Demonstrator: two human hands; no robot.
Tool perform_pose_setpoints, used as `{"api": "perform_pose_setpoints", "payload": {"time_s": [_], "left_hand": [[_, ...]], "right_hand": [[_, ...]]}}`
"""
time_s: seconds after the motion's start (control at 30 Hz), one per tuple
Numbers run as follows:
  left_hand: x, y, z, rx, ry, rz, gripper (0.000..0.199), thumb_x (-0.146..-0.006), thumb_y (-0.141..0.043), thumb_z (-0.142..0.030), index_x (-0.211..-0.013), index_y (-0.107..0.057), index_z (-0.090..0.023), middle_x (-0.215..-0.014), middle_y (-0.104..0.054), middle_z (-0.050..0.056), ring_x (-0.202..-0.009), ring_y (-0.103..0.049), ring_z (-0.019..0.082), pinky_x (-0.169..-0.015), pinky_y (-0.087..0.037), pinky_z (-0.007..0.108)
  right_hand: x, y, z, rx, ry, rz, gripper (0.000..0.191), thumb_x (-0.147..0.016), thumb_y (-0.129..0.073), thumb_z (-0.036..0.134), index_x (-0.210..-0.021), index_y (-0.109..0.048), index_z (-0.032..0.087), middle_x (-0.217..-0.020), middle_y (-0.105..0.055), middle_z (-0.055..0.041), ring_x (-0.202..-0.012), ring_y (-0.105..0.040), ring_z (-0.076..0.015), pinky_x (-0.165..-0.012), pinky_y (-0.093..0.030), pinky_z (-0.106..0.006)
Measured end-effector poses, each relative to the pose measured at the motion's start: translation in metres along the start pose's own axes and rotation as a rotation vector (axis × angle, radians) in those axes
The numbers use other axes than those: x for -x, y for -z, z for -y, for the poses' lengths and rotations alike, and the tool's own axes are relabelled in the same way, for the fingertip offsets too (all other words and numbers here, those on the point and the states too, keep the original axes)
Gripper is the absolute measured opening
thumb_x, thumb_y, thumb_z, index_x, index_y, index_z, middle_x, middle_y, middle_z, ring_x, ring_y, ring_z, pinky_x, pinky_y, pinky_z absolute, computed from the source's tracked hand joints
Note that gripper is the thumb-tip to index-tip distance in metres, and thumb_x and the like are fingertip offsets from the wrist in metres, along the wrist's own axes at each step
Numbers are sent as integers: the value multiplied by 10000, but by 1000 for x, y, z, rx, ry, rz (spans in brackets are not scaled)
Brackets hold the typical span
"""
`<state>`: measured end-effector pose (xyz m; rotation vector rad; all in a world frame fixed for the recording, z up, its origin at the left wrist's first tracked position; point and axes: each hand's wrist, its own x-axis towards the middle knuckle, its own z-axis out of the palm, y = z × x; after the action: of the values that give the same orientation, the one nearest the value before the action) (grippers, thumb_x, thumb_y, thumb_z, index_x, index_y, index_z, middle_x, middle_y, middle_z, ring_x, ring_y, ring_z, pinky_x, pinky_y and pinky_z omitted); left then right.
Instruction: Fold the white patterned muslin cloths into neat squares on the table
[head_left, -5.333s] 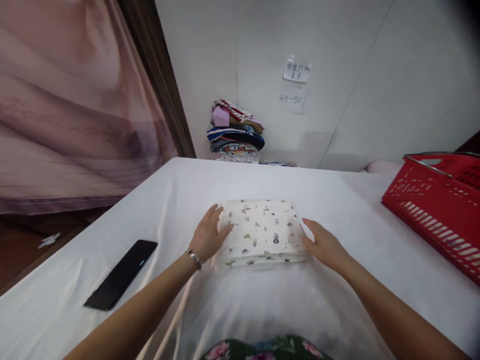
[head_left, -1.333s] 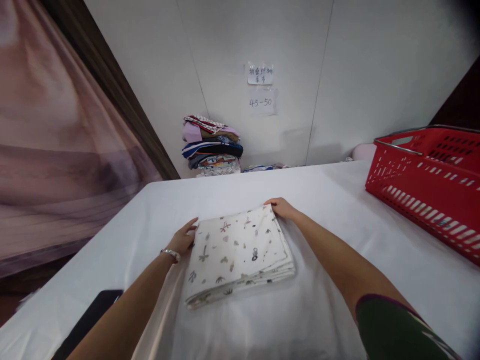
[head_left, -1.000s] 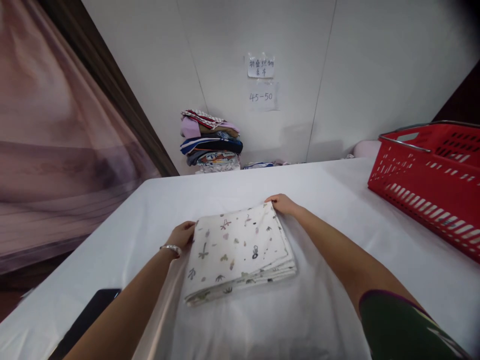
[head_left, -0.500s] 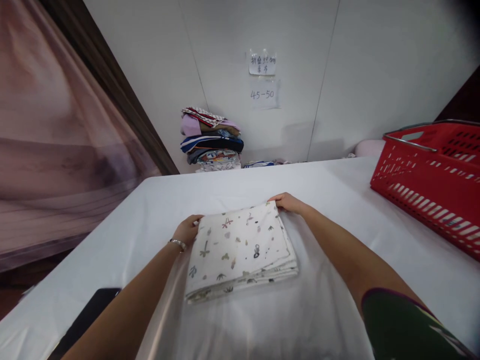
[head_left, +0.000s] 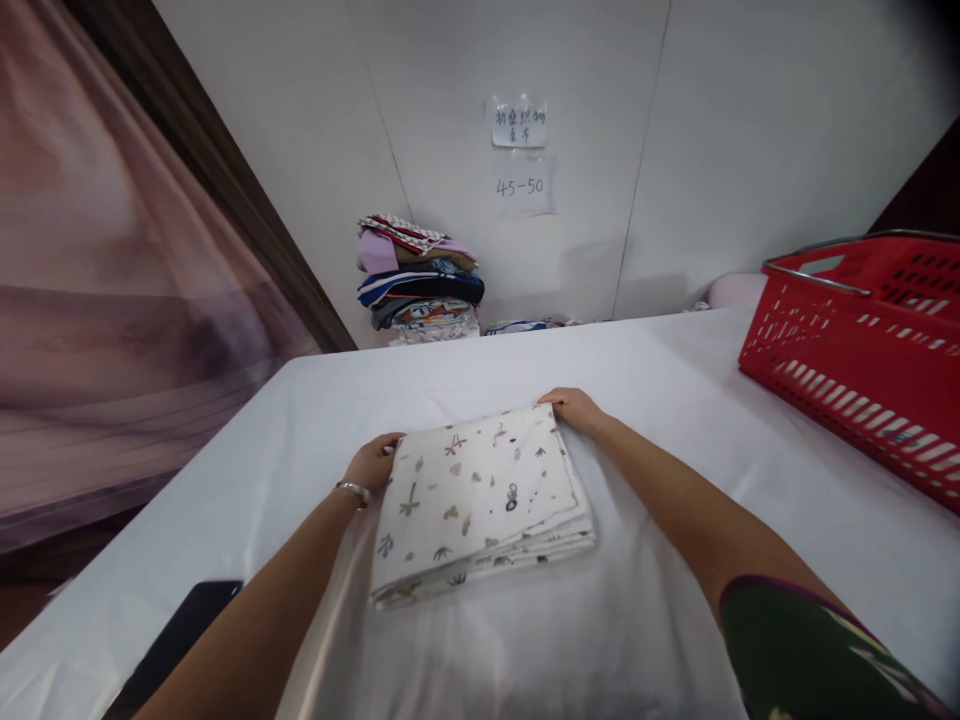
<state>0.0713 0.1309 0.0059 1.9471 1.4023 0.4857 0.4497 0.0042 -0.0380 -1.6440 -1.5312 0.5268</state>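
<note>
A white cloth [head_left: 480, 500] with small printed motifs lies folded in several layers on the white-covered table [head_left: 645, 360]. Its folded edges face me, and the far side slants slightly up to the right. At its far left corner, my left hand [head_left: 373, 462] grips the edge with fingers closed, a bracelet on the wrist. My right hand [head_left: 576, 408] pinches the far right corner between thumb and fingers. Parts of the fingers of both hands are hidden behind or under the cloth.
A red plastic basket [head_left: 862, 360] with a metal handle stands at the right. Stacked folded fabrics [head_left: 424, 275] rise beyond the table's far edge, by the wall. A dark flat object [head_left: 176, 640] lies beside my left forearm. A pink curtain [head_left: 135, 300] hangs at the left.
Almost nothing differs. The view has shifted slightly, while both hands keep their hold on the far corners of the cloth.
</note>
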Motion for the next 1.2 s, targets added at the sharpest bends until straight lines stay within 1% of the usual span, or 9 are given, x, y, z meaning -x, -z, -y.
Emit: {"api": "perform_pose_setpoints", "payload": {"time_s": [0.13,0.2,0.3,0.47,0.57,0.67,0.83,1.0,1.2], "left_hand": [[1,13,-7,-3,74,-72,388,-647,-584,-312,-1004,-627,-167,-932,-661,57,-657,-586,146,-631,-482,253],[7,14,-21,-150,-7,-169,380,-704,-544,-324,-1046,-611,-170,-1030,-643,85,-815,-608,193,-752,-484,310],[30,-9,-52,-387,-389,-168,439,-798,-450,-414,-1145,-556,-167,-1214,-555,111,-1118,-498,246,-945,-392,405],[83,-83,-84,-687,-890,149,627,-820,-371,-582,-1346,-349,-240,-1437,-295,72,-1327,-221,272,-1056,-188,494],[97,-104,-83,-742,-923,236,644,-842,-293,-594,-1382,-273,-245,-1461,-231,70,-1342,-176,265,-1058,-174,480],[96,-104,-79,-749,-915,245,644,-850,-267,-590,-1393,-244,-245,-1469,-202,71,-1349,-144,268,-1061,-154,484],[95,-99,-83,-743,-885,269,649,-852,-252,-594,-1388,-263,-230,-1463,-216,91,-1348,-141,283,-1054,-141,518],[99,-103,-82,-721,-866,286,651,-856,-232,-590,-1389,-262,-216,-1470,-191,89,-1354,-119,267,-1067,-123,508],[93,-92,-94,-673,-779,370,627,-843,-226,-616,-1333,-374,-255,-1461,-230,61,-1346,-169,247,-1066,-153,493]], "right_hand": [[1,-2,2,68,15,-11,339,-712,-473,71,-895,-705,238,-958,-667,3,-883,-587,-154,-773,-428,-240],[2,-2,5,94,14,-25,344,-716,-474,67,-896,-704,249,-955,-665,7,-877,-590,-151,-762,-432,-237],[4,-3,9,135,19,-34,332,-737,-481,92,-911,-701,269,-952,-662,15,-861,-596,-148,-754,-442,-243],[5,2,11,246,-15,-15,335,-746,-479,102,-936,-697,271,-982,-664,18,-894,-604,-152,-781,-458,-249],[1,14,24,285,-61,-12,360,-751,-457,97,-981,-685,255,-1027,-664,7,-956,-595,-171,-846,-451,-280],[-2,16,59,318,-55,-95,402,-812,-402,156,-1168,-585,200,-1239,-552,-41,-1176,-455,-208,-1006,-327,-356],[19,-27,117,445,232,-62,655,-842,-374,524,-1373,-302,147,-1469,-205,-89,-1356,-97,-240,-1073,-130,-428],[42,-58,99,591,-141,78,775,-832,-271,611,-1361,-294,45,-1447,-209,-191,-1343,-117,-300,-1053,-73,-471],[39,-53,89,648,-146,117,790,-832,-212,629,-1385,-251,66,-1461,-189,-160,-1347,-97,-284,-1055,-70,-450]]}}
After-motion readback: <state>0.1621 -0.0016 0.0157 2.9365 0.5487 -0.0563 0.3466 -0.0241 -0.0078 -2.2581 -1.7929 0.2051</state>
